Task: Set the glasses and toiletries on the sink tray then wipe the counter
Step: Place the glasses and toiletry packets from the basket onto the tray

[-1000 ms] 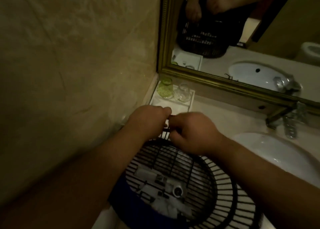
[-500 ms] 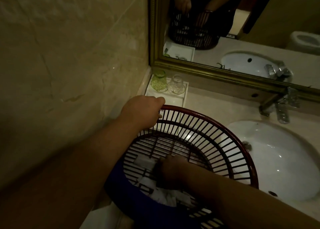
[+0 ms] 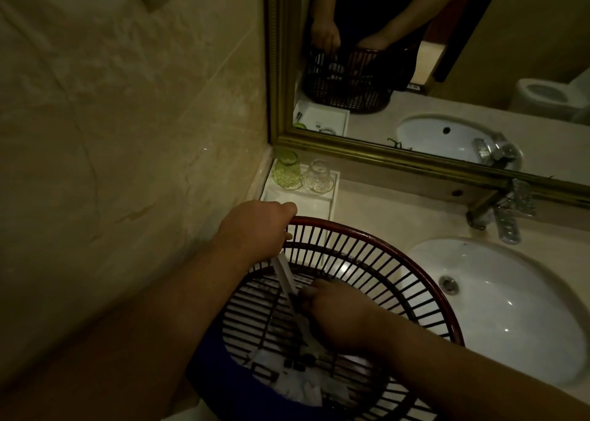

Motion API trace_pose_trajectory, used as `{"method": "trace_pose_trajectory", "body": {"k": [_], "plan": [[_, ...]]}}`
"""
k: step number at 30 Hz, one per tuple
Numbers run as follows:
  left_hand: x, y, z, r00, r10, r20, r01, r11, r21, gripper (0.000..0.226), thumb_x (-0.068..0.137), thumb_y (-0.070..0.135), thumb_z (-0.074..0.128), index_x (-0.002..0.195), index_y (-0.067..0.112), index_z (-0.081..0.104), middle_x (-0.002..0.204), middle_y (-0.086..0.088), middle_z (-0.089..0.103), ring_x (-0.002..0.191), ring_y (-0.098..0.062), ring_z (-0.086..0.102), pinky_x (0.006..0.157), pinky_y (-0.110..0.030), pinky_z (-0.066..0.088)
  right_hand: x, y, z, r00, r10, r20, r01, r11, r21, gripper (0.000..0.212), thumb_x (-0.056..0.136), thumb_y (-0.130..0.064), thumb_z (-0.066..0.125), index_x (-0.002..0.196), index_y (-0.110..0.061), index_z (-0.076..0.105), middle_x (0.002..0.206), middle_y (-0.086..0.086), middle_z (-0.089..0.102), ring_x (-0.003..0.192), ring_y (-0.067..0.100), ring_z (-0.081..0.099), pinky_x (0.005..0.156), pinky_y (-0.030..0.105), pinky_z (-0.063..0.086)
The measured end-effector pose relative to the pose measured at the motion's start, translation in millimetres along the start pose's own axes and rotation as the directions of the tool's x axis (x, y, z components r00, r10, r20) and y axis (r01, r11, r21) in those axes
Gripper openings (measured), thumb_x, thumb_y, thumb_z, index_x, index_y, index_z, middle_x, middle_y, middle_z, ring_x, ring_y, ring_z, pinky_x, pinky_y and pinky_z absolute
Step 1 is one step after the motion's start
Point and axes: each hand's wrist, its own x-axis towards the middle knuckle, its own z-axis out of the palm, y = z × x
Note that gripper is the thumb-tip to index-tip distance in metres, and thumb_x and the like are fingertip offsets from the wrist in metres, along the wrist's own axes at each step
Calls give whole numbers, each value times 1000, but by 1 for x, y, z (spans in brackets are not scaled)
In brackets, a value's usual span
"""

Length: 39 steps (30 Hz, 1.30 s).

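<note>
1. The left hand [image 3: 255,226] is curled tight over the far-left rim of a round dark-red plastic basket with slatted sides [image 3: 383,245], and a slim white packet [image 3: 285,272] hangs from under its fingers down into the basket.
2. The right hand [image 3: 338,315] reaches down inside the basket among small white toiletry packets [image 3: 300,385] on its bottom; its fingers are bent over them, but I cannot tell whether they grip anything.
3. A white rectangular tray [image 3: 314,202] sits in the corner of the beige stone table [image 3: 383,207], against the wall and just beyond the basket.
4. At the tray's far end stand a green patterned glass tumbler [image 3: 287,170] and a clear patterned glass tumbler [image 3: 319,176], side by side, mouths down.
5. To the right of the basket lies a white oval sink basin [image 3: 510,309], with a metal tap [image 3: 498,210] behind it, under a gold-framed mirror [image 3: 399,159].
</note>
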Motion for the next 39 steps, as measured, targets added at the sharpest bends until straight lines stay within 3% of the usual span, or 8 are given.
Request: {"method": "trace_pose_trajectory", "body": {"k": [7, 19, 22, 26, 30, 33, 37, 39], "plan": [[0, 0, 2, 1000, -9, 12, 9, 1000, -11, 32, 83, 42, 73, 89, 25, 46, 78, 2, 62, 67, -24, 61, 52, -31, 33, -49, 1, -17, 954, -52, -295, 69, 997, 45, 59, 90, -31, 50, 149, -26, 49, 143, -7, 54, 130, 15, 48, 104, 37, 46], [0, 0, -1, 999, -21, 38, 21, 1000, -20, 33, 78, 26, 71, 85, 29, 39, 75, 4, 59, 61, -21, 55, 51, -31, 36, -79, 5, -41, 897, -60, -439, 75, 997, 17, 53, 90, -28, 58, 142, -19, 59, 139, -4, 61, 124, 17, 55, 101, 35, 48], [-2, 1, -4, 999, -32, 26, 33, 997, -64, 26, 79, 23, 70, 94, 29, 49, 79, 3, 62, 64, -23, 58, 53, -31, 36, -86, 8, -41, 860, -52, -507, 70, 997, 17, 55, 89, -28, 58, 144, -17, 58, 142, -1, 60, 126, 20, 56, 102, 37, 47], [-2, 3, -7, 995, -94, 44, 99, 985, -141, 24, 86, 36, 73, 108, 30, 64, 91, 2, 70, 80, -24, 67, 61, -30, 42, -85, 11, -53, 800, -37, -599, 57, 998, 13, 59, 90, -24, 61, 148, -16, 54, 147, 1, 56, 131, 22, 53, 106, 39, 43], [5, 2, -6, 975, -125, 186, 146, 984, -106, 30, 89, 42, 68, 116, 36, 56, 98, 4, 69, 83, -20, 64, 68, -36, 55, -67, 16, -82, 702, 47, -711, 33, 995, 98, 59, 91, -21, 58, 149, -15, 51, 146, 3, 54, 130, 19, 50, 110, 31, 37], [5, 0, -4, 983, -76, 167, 94, 990, -101, 31, 89, 40, 67, 117, 33, 56, 96, 5, 70, 79, -19, 66, 68, -38, 58, -42, 23, -108, 619, 168, -767, 12, 975, 222, 55, 93, -18, 52, 148, -15, 52, 146, 4, 55, 131, 15, 47, 110, 17, 30], [2, -1, -1, 996, -55, 71, 62, 993, -97, 27, 86, 41, 72, 109, 28, 63, 89, 3, 70, 73, -19, 66, 59, -28, 46, -2, 45, -138, 638, 374, -673, -37, 888, 459, 57, 97, -18, 53, 153, -27, 45, 156, -5, 45, 135, -3, 32, 106, 14, 25], [1, 0, 1, 998, -37, 58, 42, 996, -81, 28, 87, 42, 71, 107, 25, 62, 90, 1, 70, 75, -20, 66, 58, -29, 39, 22, 60, -147, 661, 441, -607, -50, 833, 551, 58, 98, -17, 53, 153, -29, 44, 157, -5, 44, 138, 2, 35, 109, 20, 32]]}}
